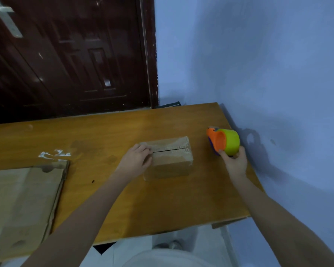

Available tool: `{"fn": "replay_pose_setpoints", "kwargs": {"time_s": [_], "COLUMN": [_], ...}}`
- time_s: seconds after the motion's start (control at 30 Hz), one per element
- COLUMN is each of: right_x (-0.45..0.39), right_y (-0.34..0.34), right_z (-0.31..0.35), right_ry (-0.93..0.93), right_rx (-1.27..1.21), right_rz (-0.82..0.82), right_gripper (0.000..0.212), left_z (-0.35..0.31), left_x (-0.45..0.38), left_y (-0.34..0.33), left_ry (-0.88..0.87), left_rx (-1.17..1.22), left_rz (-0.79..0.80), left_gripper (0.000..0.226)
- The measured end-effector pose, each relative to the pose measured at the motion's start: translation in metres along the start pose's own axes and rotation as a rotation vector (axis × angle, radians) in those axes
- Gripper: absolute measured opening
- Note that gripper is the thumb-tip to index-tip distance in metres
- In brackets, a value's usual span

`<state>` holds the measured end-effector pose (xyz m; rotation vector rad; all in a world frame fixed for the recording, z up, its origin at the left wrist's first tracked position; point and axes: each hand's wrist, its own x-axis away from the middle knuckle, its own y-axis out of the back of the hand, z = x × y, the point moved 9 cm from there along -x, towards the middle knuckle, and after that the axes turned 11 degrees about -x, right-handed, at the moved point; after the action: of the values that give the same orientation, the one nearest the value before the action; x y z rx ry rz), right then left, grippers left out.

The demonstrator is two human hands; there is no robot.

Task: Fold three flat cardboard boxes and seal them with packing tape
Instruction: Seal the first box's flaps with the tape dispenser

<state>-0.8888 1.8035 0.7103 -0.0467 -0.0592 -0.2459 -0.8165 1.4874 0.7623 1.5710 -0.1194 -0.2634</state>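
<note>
A small folded cardboard box [171, 160] stands on the wooden table [108, 132], its two top flaps closed with a seam between them. My left hand [137, 159] rests on the box's left end, fingers curled over the top edge at the seam. To the right, near the wall, my right hand [234, 162] grips the underside of a tape dispenser [223, 141] that is orange with a yellow-green roll. A stack of flat cardboard [21, 205] lies at the table's left front.
A blue wall runs close along the table's right side. A dark red door [71, 54] stands behind the table. White scraps [54, 154] lie on the table beyond the flat cardboard. A white round object [168, 259] sits below the table's front edge.
</note>
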Motion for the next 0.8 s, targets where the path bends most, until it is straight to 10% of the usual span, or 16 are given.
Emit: {"fn": "replay_pose_setpoints", "kwargs": {"time_s": [0.37,0.8], "right_x": [0.005,0.035], "right_y": [-0.045,-0.105], "right_z": [0.074,0.1], "right_ry": [-0.067,-0.301], "right_rx": [-0.296,-0.426], "right_rz": [0.183,0.262], "right_gripper": [0.029,0.039], "left_z": [-0.003,0.02], "left_x": [-0.012,-0.009], "left_y": [-0.006,-0.031], "left_ry": [0.169,0.665], "left_rx": [0.0,0.904], "left_rz": [0.102,0.1], "left_gripper": [0.031,0.04]}}
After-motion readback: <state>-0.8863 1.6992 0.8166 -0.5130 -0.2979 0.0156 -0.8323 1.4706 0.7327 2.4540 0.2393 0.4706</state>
